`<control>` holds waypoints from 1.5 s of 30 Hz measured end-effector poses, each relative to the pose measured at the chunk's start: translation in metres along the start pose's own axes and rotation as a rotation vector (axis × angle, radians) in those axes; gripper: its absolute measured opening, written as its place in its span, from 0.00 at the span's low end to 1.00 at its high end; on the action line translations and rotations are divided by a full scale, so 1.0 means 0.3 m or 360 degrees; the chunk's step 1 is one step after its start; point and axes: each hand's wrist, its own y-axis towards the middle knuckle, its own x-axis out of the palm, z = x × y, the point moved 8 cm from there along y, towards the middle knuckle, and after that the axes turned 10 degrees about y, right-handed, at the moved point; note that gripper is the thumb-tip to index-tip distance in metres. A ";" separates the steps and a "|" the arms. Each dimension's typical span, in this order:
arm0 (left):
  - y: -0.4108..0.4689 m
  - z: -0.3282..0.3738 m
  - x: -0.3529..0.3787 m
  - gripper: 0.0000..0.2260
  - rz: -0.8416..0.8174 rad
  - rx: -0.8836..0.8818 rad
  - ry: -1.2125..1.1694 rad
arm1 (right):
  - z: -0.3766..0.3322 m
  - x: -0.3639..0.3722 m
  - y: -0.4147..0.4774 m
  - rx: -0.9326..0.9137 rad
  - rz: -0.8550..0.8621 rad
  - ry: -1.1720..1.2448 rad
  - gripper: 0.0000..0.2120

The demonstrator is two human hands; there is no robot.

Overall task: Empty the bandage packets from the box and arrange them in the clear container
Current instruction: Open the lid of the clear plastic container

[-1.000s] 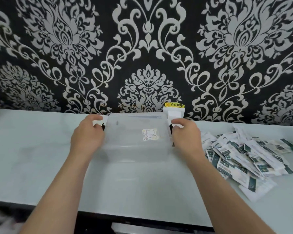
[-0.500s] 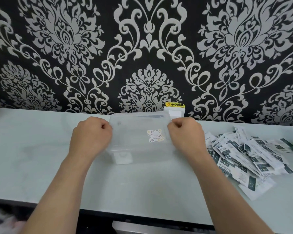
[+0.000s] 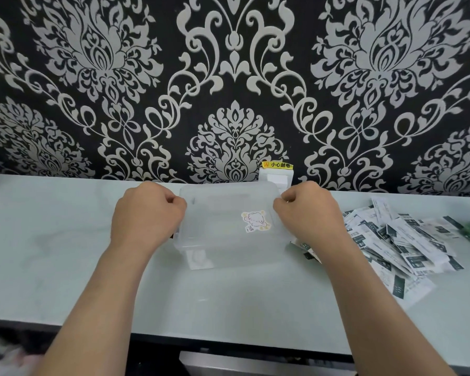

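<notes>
- Since a second ago, the left hand [image 3: 147, 215] and right hand [image 3: 310, 215] have curled from spread fingers into fists at the sides of the clear container [image 3: 223, 240].
- Black wall [image 3: 234, 77] with a pale floral pattern stands behind.
- Pale worktop [image 3: 52, 240] carries everything.
- Clear container sits at the middle, close to the wall, lid on.
- Bandage packets [image 3: 396, 240] lie heaped to its right, just beside the right wrist.
- Each hand's grip is closed on a side edge of the container near its far corners.
- Small cartoon sticker [image 3: 256, 221] sits on the lid, right of middle.
</notes>
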 end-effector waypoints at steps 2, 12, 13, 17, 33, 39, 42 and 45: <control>0.000 0.020 -0.004 0.13 0.0028 0.0041 0.0169 | -0.003 0.001 0.001 -0.0037 0.0006 0.0043 0.16; -0.030 0.092 -0.057 0.12 0.0430 0.0118 0.0229 | 0.066 -0.021 0.002 0.0019 0.0136 0.0616 0.14; -0.033 0.097 -0.064 0.11 0.0486 0.0139 0.0178 | 0.084 -0.020 0.002 0.0082 0.0152 0.0760 0.13; -0.028 0.074 -0.045 0.10 0.0329 0.0038 -0.0275 | 0.111 -0.009 0.006 0.0229 0.0138 0.1099 0.04; 0.019 -0.036 -0.057 0.06 0.0623 -0.0225 -0.2128 | 0.110 0.062 -0.002 0.0207 -0.0267 0.0974 0.03; 0.089 -0.100 0.071 0.16 0.0137 -0.0113 -0.0781 | 0.116 0.017 0.013 0.0119 -0.0141 0.0728 0.07; 0.089 -0.163 0.201 0.20 -0.0293 -0.0147 -0.0408 | 0.116 0.012 0.011 0.0116 -0.0140 0.0696 0.07; 0.089 -0.165 0.218 0.20 -0.0365 -0.0118 -0.0245 | 0.113 0.011 0.010 0.0119 -0.0149 0.0685 0.07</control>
